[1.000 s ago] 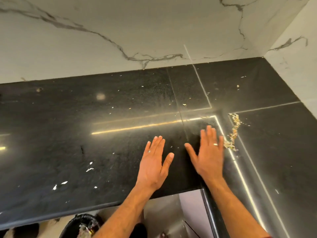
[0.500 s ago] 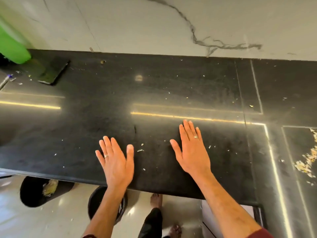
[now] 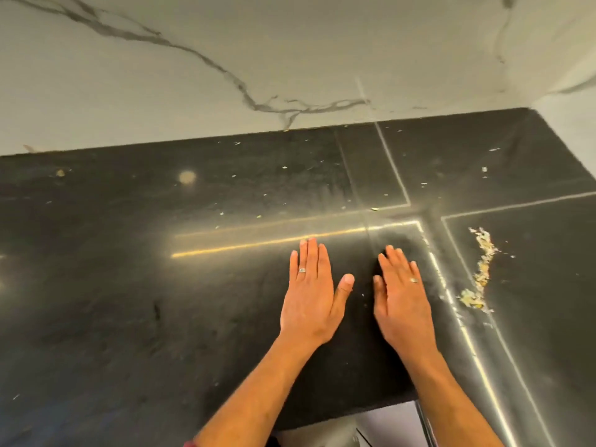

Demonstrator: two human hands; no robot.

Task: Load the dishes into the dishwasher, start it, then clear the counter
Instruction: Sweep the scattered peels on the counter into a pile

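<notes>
Head cam: left hand (image 3: pixel 308 295) & right hand (image 3: pixel 403 304) flat, fingers straight toward wall, on counter (image 3: pixel 129 285).

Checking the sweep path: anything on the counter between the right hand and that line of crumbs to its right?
Nothing solid. The right hand lies flat on the black counter; the crumb pile sits to its right. Between them are only a bright reflected light strip and a few loose specks.

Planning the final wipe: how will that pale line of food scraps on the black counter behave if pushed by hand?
The pale line of food scraps looks loose and flaky, so it probably scatters rather than slides whole. Stray bits already dot the black stone counter, so some would likely be left behind.
</notes>
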